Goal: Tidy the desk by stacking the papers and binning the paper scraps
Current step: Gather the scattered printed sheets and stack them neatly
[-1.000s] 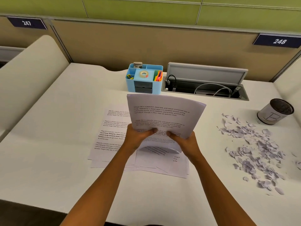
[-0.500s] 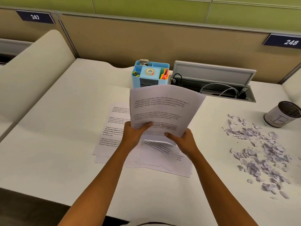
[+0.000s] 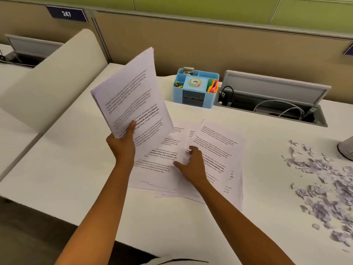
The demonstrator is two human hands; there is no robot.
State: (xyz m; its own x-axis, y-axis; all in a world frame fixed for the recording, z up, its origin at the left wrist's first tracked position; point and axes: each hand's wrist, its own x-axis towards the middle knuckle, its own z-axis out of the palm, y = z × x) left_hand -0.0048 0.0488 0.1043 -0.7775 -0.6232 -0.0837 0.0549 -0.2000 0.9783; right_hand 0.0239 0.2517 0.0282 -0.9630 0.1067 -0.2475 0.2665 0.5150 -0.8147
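Observation:
My left hand [image 3: 122, 144] grips the lower edge of a stack of printed sheets [image 3: 131, 96], held up and tilted left above the desk. Below lie several loose printed sheets [image 3: 215, 150], fanned out unevenly on the white desk [image 3: 76, 173]. My right hand [image 3: 193, 165] rests flat on these loose sheets, fingers spread, with a sheet's edge at its fingertips. A heap of small pale paper scraps [image 3: 328, 194] covers the desk at the right. The round bin [image 3: 346, 150] shows only as a sliver at the right edge.
A blue desk organiser [image 3: 194, 88] with tape and coloured notes stands at the back. Right of it is an open cable tray [image 3: 271, 106] with wires. A cream divider [image 3: 57, 77] bounds the desk on the left, and a beige partition runs behind.
My right hand has let go of the held stack and dropped onto the loose sheets. My left hand alone now holds the stack, swung up and left. The view has shifted left.

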